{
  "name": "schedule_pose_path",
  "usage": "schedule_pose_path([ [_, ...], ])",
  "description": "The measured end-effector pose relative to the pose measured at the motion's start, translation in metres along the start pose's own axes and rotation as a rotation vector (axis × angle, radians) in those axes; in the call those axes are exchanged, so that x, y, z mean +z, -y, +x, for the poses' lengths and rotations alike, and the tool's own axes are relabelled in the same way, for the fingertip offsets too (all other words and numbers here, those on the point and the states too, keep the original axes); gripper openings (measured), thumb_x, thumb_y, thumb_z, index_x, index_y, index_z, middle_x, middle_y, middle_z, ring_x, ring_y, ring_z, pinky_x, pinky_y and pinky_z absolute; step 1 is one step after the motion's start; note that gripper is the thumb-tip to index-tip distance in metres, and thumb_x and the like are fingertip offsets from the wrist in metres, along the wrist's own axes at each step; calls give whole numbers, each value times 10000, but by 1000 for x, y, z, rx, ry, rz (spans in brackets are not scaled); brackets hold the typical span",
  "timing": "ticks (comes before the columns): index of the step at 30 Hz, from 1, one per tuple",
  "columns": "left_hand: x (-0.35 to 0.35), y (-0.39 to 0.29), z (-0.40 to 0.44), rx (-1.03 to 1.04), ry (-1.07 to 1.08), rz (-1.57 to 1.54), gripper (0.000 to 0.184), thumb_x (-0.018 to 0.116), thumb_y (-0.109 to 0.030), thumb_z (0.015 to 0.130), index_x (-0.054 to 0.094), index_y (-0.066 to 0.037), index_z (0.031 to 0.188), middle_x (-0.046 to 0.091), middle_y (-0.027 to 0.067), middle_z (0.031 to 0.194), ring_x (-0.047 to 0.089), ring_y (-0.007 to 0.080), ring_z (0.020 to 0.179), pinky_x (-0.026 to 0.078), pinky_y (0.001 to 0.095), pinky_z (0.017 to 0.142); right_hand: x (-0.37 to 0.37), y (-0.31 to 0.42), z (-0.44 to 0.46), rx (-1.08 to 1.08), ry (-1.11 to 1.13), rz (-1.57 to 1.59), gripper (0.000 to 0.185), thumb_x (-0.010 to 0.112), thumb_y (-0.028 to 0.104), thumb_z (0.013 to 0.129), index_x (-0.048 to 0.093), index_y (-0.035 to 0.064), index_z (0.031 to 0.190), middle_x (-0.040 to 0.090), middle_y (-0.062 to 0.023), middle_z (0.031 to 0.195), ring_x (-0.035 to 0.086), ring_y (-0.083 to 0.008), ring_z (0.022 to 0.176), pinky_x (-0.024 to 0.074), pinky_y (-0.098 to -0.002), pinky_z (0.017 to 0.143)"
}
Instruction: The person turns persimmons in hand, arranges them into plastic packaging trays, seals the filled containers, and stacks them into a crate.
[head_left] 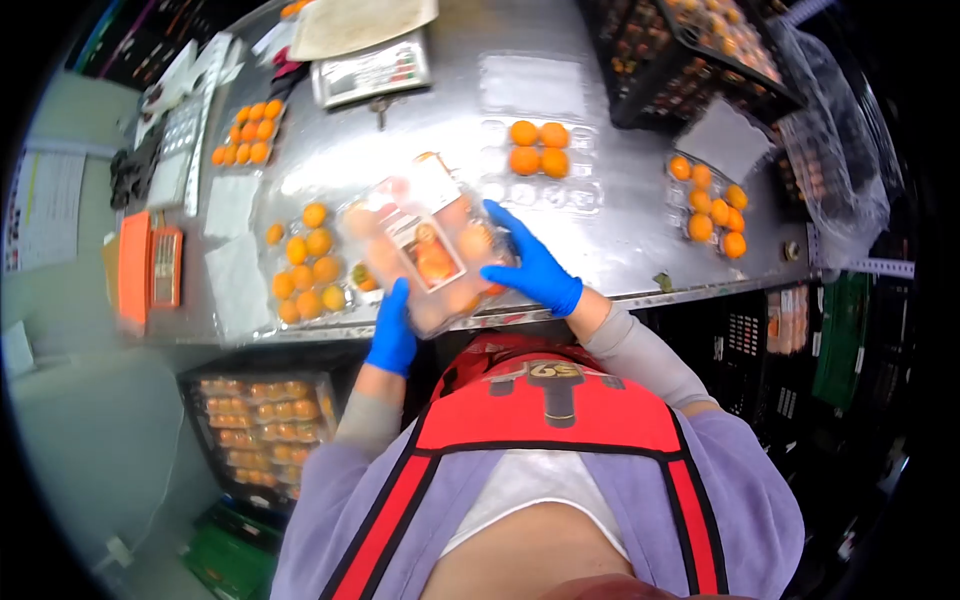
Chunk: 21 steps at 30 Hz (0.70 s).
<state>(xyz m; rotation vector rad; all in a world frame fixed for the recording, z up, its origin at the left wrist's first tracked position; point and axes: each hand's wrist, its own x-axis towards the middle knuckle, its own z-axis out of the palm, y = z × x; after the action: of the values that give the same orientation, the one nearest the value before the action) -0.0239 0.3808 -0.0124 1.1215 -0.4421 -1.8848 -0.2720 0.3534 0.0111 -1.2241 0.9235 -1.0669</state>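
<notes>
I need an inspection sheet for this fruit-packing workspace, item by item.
Surface: metal table, with glare
Job's things: clear fruit pack with printed label, held; further orange fruit in separate groups
Clutter: scale, black crate, crumpled clear plastic
Hands: left hand and right hand, blue-gloved, both on the pack
Cables: thin line on left wall, possibly a cable
Surroundings: packed fruit below table; green crate at right

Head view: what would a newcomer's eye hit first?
Probably the bright blue gloves, left hand and right hand, on either side of a labelled clear pack at the table's near edge. Next, the orange fruit in groups across the shiny steel table. Then the red apron, low in the middle of the view.
</notes>
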Motion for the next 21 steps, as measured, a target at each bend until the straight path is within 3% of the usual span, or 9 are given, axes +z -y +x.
schedule_pose_path([
  [2, 11, 7, -8, 0, 46, -59, 693, 576, -376, 871, 272, -32, 1391, 411, 128, 1356, 442, 278, 1228, 370, 422, 1030, -7, 17, -19, -55, -33, -28, 952, 761, 201, 730, 163, 57, 1457, 259, -114, 1468, 287, -223, 1326, 253, -360, 1086],
  [4, 47, 9, -21, 4, 160, -146, 769, 618, -401, 829, 256, -32, 1399, 393, 137, 1369, 409, 287, 1257, 352, 438, 1044, -22, 36, -42, -147, -98, -120, 1037, 787, 273, 700, 121, 43, 1460, 254, -172, 1459, 291, -267, 1329, 259, -386, 1085],
  [6, 87, 14, -27, 26, 211, -59, 831, 662, -419, 785, 255, -28, 1395, 398, 149, 1366, 422, 304, 1248, 363, 439, 1038, -57, 76, -69, -19, -118, -33, 1067, 789, 275, 696, 84, 44, 1463, 234, -178, 1464, 262, -266, 1342, 246, -382, 1091],
  [7, 98, 21, -26, 70, 275, 122, 802, 556, -502, 839, 246, -37, 1414, 360, 156, 1410, 393, 318, 1273, 324, 451, 1060, -72, 88, -83, 101, -84, 83, 1098, 791, 277, 692, 48, 44, 1466, 213, -184, 1469, 234, -264, 1354, 233, -378, 1096],
  [8, 114, 30, -22, 53, 309, 138, 802, 556, -502, 839, 246, -37, 1414, 360, 156, 1410, 393, 318, 1273, 324, 451, 1060, -90, 87, -96, 89, -123, 80, 1098, 791, 277, 692, 48, 44, 1466, 213, -184, 1469, 234, -264, 1354, 233, -378, 1096],
  [11, 184, 45, -19, 143, 336, 482, 932, 739, -418, 703, 256, 8, 1377, 413, 149, 1325, 448, 258, 1199, 386, 393, 996, -138, 77, -140, 22, -152, 318, 1108, 771, 222, 703, -15, 53, 1467, 138, -163, 1493, 134, -237, 1384, 170, -344, 1112],
  [14, 236, 86, -12, 229, 445, 728, 979, 757, -419, 671, 235, 13, 1379, 391, 150, 1339, 414, 258, 1225, 357, 388, 1014, -180, 76, -197, -50, -295, 348, 1093, 762, 202, 708, -11, 52, 1467, 140, -154, 1494, 137, -228, 1383, 169, -343, 1110],
  [18, 317, 134, -1, 227, 628, 826, 1013, 753, -439, 664, 213, 22, 1386, 367, 163, 1358, 370, 266, 1263, 312, 387, 1045, -221, 78, -262, -73, -536, 419, 995, 729, 165, 719, 76, 42, 1460, 270, -121, 1438, 275, -216, 1324, 272, -343, 1072],
  [21, 373, 166, 11, 160, 826, 870, 965, 689, -457, 745, 188, 29, 1413, 317, 173, 1414, 318, 270, 1311, 277, 381, 1070, -247, 86, -313, -60, -768, 452, 896, 715, 170, 725, 185, 28, 1433, 359, -119, 1377, 353, -212, 1276, 316, -351, 1052],
])
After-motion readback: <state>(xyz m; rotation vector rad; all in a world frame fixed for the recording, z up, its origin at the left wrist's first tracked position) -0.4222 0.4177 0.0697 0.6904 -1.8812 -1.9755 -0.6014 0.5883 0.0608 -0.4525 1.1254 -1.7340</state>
